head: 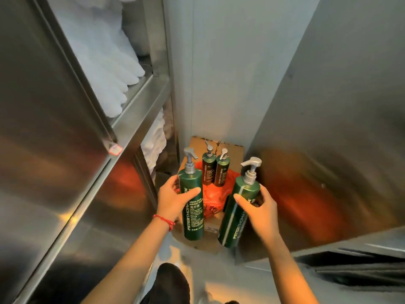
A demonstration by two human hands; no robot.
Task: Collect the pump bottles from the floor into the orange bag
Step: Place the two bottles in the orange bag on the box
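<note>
Steel shelving unit point(65, 132) with folded white towels point(105, 62), left of frame. Crumpled orange plastic bag point(211, 199) on flattened brown cardboard point(234, 150), centre. Two tall green pump bottles: left-hand bottle point(192, 207) gripped by left hand point(173, 199), right-hand bottle point(237, 213) gripped by right hand point(259, 208). Two smaller dark green pump bottles point(208, 170) upright behind bag.

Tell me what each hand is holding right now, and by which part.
The left hand grips one green pump bottle around its upper body; the right hand grips another green pump bottle around its upper body, below the pump.

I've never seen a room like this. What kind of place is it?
Probably a hotel housekeeping closet: folded white towels on steel shelves, and matching pump bottles beside an orange bag.
</note>
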